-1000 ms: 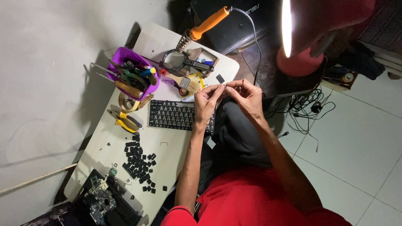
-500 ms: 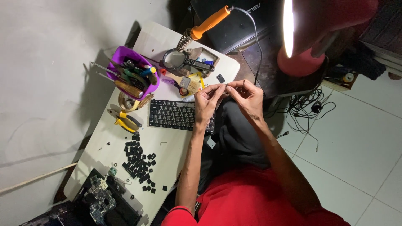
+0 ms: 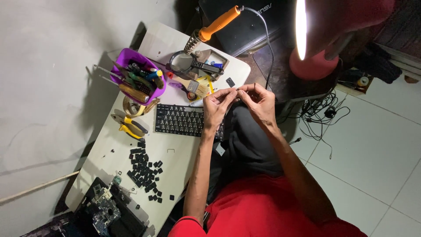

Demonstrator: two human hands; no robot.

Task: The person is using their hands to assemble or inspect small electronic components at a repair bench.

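1. Both hands meet above the near edge of the desk: the left hand and the right hand are pinched, fingertips together, on a tiny dark part held between them.
2. That part is too small to tell what it is or which way its long side runs.
3. It sits at the fingertips of both hands, so neither is nearer; the left hand lies toward the keyboard, the right off the desk's edge.
4. A loose black key lies on the desk just beyond the fingertips.
5. Further left, a heap of black keys and yellow pliers lie well apart from both hands.
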